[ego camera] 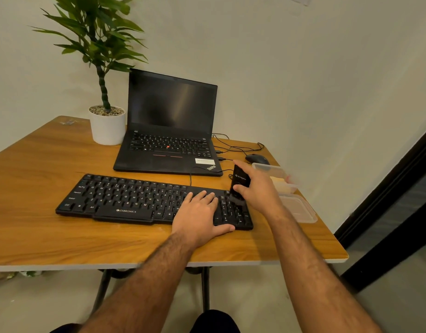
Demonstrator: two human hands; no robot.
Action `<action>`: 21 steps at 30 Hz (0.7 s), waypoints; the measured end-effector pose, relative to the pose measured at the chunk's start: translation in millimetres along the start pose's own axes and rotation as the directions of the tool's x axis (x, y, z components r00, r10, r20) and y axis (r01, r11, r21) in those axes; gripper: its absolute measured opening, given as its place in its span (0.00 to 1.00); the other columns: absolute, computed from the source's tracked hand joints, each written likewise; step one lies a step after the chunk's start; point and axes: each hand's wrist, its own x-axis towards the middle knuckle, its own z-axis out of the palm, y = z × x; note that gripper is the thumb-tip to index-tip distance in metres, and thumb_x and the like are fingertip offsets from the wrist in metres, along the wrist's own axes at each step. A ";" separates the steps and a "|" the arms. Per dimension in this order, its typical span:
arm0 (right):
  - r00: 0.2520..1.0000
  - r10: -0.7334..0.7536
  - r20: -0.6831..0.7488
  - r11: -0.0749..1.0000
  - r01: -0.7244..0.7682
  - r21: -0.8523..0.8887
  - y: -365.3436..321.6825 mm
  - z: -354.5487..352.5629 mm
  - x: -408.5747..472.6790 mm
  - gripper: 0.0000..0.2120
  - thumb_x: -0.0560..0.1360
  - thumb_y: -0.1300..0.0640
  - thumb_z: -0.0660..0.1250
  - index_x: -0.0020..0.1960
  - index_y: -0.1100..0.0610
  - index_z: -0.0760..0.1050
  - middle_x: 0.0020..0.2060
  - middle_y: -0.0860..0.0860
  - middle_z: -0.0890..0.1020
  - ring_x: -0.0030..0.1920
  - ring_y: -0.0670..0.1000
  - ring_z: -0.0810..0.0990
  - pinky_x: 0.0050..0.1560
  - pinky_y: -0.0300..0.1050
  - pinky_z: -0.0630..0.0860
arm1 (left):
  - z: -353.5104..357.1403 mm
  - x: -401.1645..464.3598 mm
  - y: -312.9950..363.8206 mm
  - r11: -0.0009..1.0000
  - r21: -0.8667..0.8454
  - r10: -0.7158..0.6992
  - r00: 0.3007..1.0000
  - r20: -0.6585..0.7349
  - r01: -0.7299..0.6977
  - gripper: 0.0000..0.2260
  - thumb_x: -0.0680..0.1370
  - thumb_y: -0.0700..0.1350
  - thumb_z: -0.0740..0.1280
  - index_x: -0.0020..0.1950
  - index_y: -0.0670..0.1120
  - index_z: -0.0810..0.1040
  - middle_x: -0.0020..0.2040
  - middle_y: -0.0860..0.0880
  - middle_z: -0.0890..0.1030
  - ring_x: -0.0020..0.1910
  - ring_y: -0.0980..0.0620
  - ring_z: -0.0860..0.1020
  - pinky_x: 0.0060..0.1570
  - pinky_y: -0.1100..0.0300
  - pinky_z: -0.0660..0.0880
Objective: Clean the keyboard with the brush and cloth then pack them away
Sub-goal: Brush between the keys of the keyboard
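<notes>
A black Zebronics keyboard [125, 200] lies across the middle of the wooden table [39, 179]. My left hand [200, 217] rests flat on its right part, fingers spread over the keys. My right hand [255, 186] grips a black brush [239, 182] upright, its bristles touching the number pad at the keyboard's right end. A clear plastic container [276, 173] stands just behind my right hand, with something pale yellow inside, perhaps the cloth; I cannot tell for sure.
An open black laptop [168, 131] sits behind the keyboard, cables trailing to a black mouse [256, 159]. A potted plant [107, 126] stands at the back left. A clear lid [299, 209] lies near the table's right edge.
</notes>
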 end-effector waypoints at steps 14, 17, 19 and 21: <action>0.999 0.010 0.043 0.992 -0.015 0.125 19.8 -1.4 -6.7 0.34 0.74 0.60 0.73 0.74 0.40 0.64 0.68 0.50 0.74 0.67 0.51 0.73 0.60 0.53 0.79 | -1.2 0.5 0.5 1.000 0.000 0.000 1.000 0.007 0.000 0.45 0.73 0.78 0.52 0.80 0.48 0.60 0.81 0.51 0.59 0.80 0.51 0.54 0.79 0.47 0.46; 0.988 0.067 0.141 0.970 -0.098 0.221 32.7 -17.8 -6.5 0.35 0.72 0.62 0.74 0.73 0.42 0.66 0.67 0.52 0.74 0.65 0.53 0.75 0.54 0.54 0.82 | -0.9 0.4 0.0 1.000 0.000 0.000 1.000 0.015 0.000 0.45 0.72 0.78 0.52 0.80 0.48 0.59 0.81 0.51 0.59 0.80 0.51 0.54 0.79 0.48 0.46; 0.990 0.109 0.087 0.968 -0.126 0.219 36.0 -19.5 -10.1 0.35 0.72 0.62 0.74 0.73 0.42 0.66 0.66 0.52 0.75 0.65 0.54 0.75 0.53 0.55 0.82 | -1.0 0.1 -0.1 1.000 0.001 -0.003 1.000 0.016 0.003 0.46 0.72 0.78 0.52 0.80 0.48 0.59 0.81 0.51 0.59 0.80 0.51 0.54 0.79 0.47 0.46; 0.991 0.130 -0.032 0.972 -0.121 0.201 34.0 -13.3 -17.8 0.35 0.73 0.61 0.73 0.74 0.43 0.64 0.66 0.52 0.75 0.66 0.52 0.75 0.56 0.54 0.81 | -1.5 0.3 0.3 1.000 -0.001 -0.004 1.000 0.016 0.004 0.46 0.72 0.78 0.52 0.80 0.48 0.59 0.81 0.51 0.59 0.80 0.51 0.54 0.79 0.47 0.46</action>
